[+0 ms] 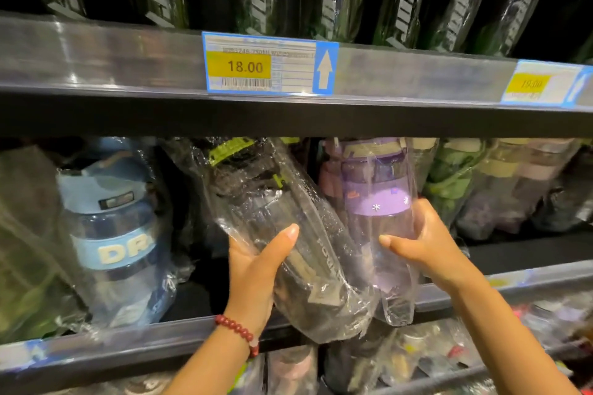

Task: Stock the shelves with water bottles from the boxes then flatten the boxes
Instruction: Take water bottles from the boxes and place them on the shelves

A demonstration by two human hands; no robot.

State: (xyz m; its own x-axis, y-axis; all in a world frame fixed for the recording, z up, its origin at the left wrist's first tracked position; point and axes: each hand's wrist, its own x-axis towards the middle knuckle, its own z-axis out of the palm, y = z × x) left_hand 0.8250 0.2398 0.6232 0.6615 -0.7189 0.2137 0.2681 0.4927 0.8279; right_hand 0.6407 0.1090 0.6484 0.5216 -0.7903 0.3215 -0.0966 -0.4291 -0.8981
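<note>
A plastic-wrapped black bottle (288, 234) tilts left at frame centre, touching an upright wrapped purple bottle (382, 218) on its right.

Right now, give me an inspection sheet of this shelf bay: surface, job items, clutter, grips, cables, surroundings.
Surface: middle shelf, dark, with a clear price rail along its front edge.
Job's things: black bottle in a clear bag, tilted left, base over the shelf edge; purple bottle in a clear bag, roughly upright beside it, the two bags touching.
Clutter: blue bottle at left; green and pink bagged bottles at right.
Grips: left hand holds the black bottle; right hand holds the purple bottle.
Cables: nothing seen.
Surroundings: price tag reading 18.00 above; boxes not in view.
</note>
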